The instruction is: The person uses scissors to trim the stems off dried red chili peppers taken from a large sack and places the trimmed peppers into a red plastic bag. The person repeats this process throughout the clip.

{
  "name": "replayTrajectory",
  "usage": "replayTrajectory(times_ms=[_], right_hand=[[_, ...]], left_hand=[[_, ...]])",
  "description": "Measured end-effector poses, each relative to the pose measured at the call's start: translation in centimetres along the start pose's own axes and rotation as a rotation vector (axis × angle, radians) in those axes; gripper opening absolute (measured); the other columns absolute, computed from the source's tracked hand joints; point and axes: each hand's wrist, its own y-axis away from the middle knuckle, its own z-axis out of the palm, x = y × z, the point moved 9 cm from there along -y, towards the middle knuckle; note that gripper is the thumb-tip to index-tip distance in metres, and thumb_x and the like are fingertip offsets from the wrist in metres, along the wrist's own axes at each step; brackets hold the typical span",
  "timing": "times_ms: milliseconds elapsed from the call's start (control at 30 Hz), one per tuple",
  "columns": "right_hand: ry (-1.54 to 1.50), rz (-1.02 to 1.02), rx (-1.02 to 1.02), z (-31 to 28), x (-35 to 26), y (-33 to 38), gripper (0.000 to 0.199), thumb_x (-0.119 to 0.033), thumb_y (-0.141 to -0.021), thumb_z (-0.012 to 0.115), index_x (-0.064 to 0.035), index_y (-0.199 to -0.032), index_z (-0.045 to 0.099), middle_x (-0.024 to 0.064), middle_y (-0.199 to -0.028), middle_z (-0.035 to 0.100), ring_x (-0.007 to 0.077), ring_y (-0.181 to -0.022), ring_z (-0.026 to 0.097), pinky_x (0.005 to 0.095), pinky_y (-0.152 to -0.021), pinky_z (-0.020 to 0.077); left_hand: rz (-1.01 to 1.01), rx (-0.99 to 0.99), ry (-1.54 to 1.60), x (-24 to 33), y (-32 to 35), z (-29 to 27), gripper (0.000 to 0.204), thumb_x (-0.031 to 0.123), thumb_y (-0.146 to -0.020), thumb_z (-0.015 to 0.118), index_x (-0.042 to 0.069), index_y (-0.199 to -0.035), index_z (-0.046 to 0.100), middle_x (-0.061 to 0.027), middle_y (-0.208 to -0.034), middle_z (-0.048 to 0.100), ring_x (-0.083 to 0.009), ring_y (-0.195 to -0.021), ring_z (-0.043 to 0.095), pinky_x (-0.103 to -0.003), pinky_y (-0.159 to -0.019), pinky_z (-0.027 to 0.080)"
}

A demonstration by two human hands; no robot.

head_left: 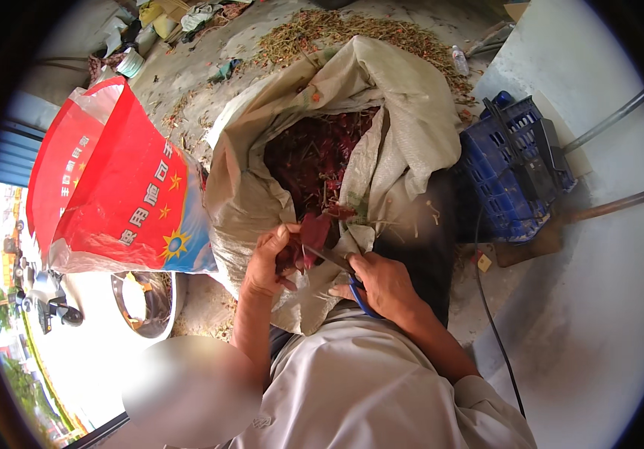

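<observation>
My left hand (268, 258) grips a small bunch of dried red chillies (308, 236) just in front of my lap. My right hand (383, 283) holds blue-handled scissors (344, 271), their blades reaching left to the chillies' stems. Right behind both hands stands a big beige woven sack (393, 120), its mouth rolled open and filled with dark red dried chillies (314, 153). The sack's lower edge lies under my hands.
A red, white and blue printed sack (112, 187) stands to the left. A metal bowl (142, 303) sits on the ground below it. A blue plastic crate (505, 168) is on the right, with a black cable (487, 299) nearby. Stems and chilli scraps (337, 34) cover the concrete behind.
</observation>
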Motion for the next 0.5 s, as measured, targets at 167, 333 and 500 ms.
replayTrajectory(times_ms=[167,333,500], right_hand=[[0.076,-0.027,-0.111,0.1,0.0,0.5,0.049,-0.051,-0.08,0.07,-0.0062,-0.098,0.06,0.0133,-0.074,0.059,0.0315,-0.067,0.064,0.0398,-0.058,0.0513],[0.251,-0.005,-0.179,-0.5,0.3,0.3,0.051,-0.049,-0.077,0.073,-0.0069,-0.104,0.062,0.014,-0.081,0.061,0.03,-0.074,0.064,0.0411,-0.065,0.0509],[0.245,0.076,-0.186,-1.0,0.7,0.2,0.065,-0.056,-0.071,0.076,-0.0074,-0.111,0.063,0.015,-0.085,0.062,0.0321,-0.081,0.064,0.0432,-0.072,0.05]], left_hand=[[-0.097,-0.244,-0.105,-0.9,-0.6,0.2,0.047,0.045,-0.084,0.073,0.001,-0.1,0.069,-0.0049,-0.068,0.066,-0.0044,-0.049,0.048,-0.02,-0.041,0.031],[-0.071,-0.217,-0.406,-0.4,-1.1,0.7,0.023,0.017,-0.085,0.073,0.001,-0.102,0.072,-0.0027,-0.083,0.07,-0.0077,-0.069,0.061,-0.023,-0.06,0.047],[0.188,-0.066,-0.517,1.9,-0.7,1.3,0.013,0.002,-0.087,0.065,0.0,-0.098,0.073,-0.0029,-0.086,0.072,-0.0098,-0.077,0.064,-0.025,-0.069,0.051]])
